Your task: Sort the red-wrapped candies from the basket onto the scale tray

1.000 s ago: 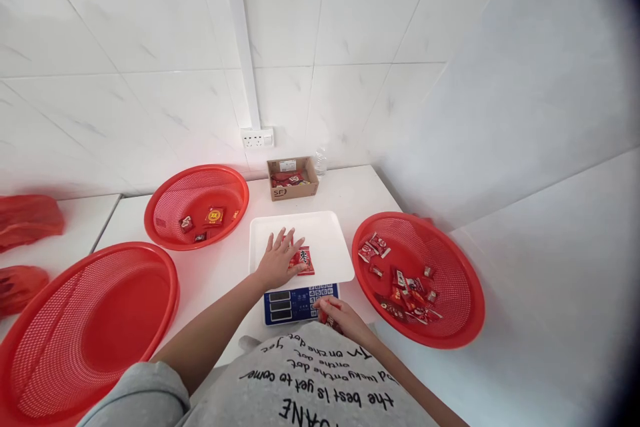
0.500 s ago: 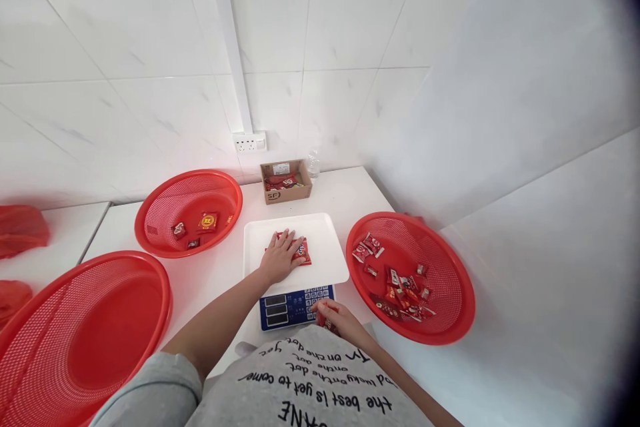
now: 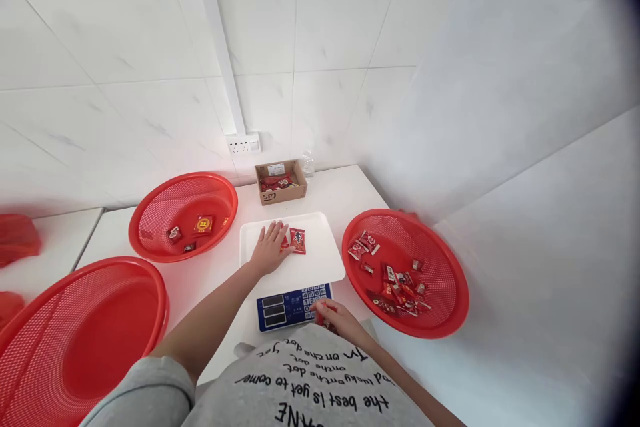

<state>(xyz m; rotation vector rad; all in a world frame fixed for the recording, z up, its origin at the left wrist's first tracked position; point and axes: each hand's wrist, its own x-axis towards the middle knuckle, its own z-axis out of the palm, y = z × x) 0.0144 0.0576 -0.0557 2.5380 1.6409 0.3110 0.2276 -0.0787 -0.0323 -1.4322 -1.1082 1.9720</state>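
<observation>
My left hand (image 3: 269, 251) lies over the white tray (image 3: 285, 275) of a weighing scale, fingers stretched out and apart. Beside its fingertips is a small red snack packet (image 3: 299, 241) with a dark printed character. More red wrapper shows under the fingers, partly covered, so I cannot tell whether the hand presses on it. Below the tray is the scale's blue panel (image 3: 295, 307) with its keys and dark displays. In front of that panel, close to the grey shirt, my right hand (image 3: 340, 321) is closed around a red packet (image 3: 325, 324), mostly hidden by the fingers.
A red basket (image 3: 463, 293) with several wrapped snacks stands on the right. Another basket (image 3: 140, 230) with a few packets is at the back left, and a large basket (image 3: 157, 320) is nearer on the left. Behind the tray stands a cardboard box (image 3: 284, 195) holding red packets.
My left hand has shifted left on the tray, uncovering more of the printed packet. My right hand keeps its packet near the panel. The whole view has shifted slightly.
</observation>
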